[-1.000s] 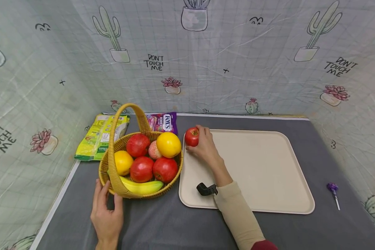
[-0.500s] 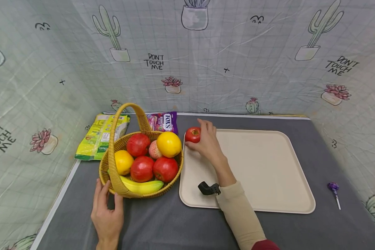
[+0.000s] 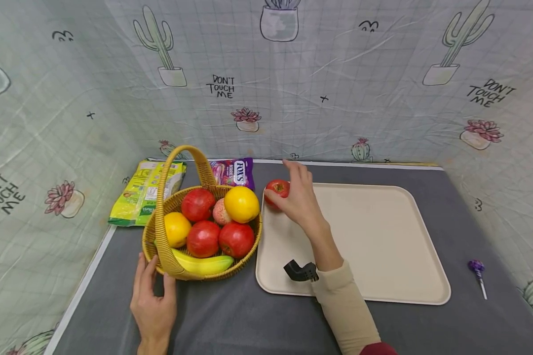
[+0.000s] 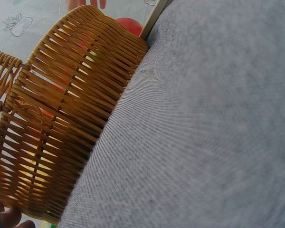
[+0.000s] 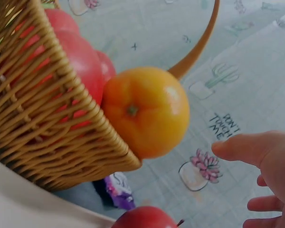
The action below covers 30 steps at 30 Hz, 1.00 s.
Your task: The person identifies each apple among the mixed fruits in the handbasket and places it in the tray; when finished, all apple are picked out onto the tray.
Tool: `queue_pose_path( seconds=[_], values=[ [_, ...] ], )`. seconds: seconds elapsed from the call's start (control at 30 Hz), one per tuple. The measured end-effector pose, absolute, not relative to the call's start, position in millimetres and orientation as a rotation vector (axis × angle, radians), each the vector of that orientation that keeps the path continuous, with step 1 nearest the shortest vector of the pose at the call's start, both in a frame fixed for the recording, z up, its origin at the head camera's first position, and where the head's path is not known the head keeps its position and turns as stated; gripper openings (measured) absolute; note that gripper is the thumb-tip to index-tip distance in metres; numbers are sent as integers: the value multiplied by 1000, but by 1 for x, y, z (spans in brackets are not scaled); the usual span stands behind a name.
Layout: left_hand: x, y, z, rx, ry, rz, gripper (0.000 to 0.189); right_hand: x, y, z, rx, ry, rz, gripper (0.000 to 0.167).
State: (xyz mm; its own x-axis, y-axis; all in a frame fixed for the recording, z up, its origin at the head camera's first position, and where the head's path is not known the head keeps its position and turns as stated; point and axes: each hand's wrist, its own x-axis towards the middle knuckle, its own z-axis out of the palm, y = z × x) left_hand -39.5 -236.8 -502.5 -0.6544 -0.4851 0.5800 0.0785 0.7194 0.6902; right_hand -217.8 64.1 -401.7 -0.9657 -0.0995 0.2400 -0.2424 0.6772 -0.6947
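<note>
A red apple [image 3: 276,187] sits at the far left corner of the beige tray [image 3: 364,241]. My right hand [image 3: 301,199] hovers just over and beside it, fingers extended; in the right wrist view the thumb and fingers stand apart from the apple [image 5: 145,219]. To the left of the tray is a yellow wicker basket [image 3: 161,222] with a tall handle. It holds several red fruits [image 3: 203,239], a banana [image 3: 202,265], two orange-yellow fruits [image 3: 242,204] and a bumpy pink fruit [image 3: 221,212]. My left hand [image 3: 153,303] rests its fingertips against the basket's near left side.
Behind the basket lie a yellow-green packet [image 3: 144,195] and a purple Fox's candy bag [image 3: 235,172]. A purple lollipop [image 3: 476,268] lies right of the tray. A cactus-print sheet [image 3: 320,118] hangs behind the grey table.
My right hand has let go of the apple, its fingers spreading and moving slightly up and right. The apple stays at the tray's corner. My left hand keeps its place on the basket.
</note>
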Motion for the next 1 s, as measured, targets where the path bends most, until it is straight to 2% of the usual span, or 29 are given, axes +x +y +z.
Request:
queue_pose_path(
  seconds=[0.63, 1.0],
  values=[
    [-37, -237, -501, 305, -2132, -895, 43, -201, 41, -391, 502, -2649, 1196, 74],
    [-39, -238, -503, 267, -2115, -928, 42, -201, 21, -385, 677, -2727, 1066, 78]
  ],
)
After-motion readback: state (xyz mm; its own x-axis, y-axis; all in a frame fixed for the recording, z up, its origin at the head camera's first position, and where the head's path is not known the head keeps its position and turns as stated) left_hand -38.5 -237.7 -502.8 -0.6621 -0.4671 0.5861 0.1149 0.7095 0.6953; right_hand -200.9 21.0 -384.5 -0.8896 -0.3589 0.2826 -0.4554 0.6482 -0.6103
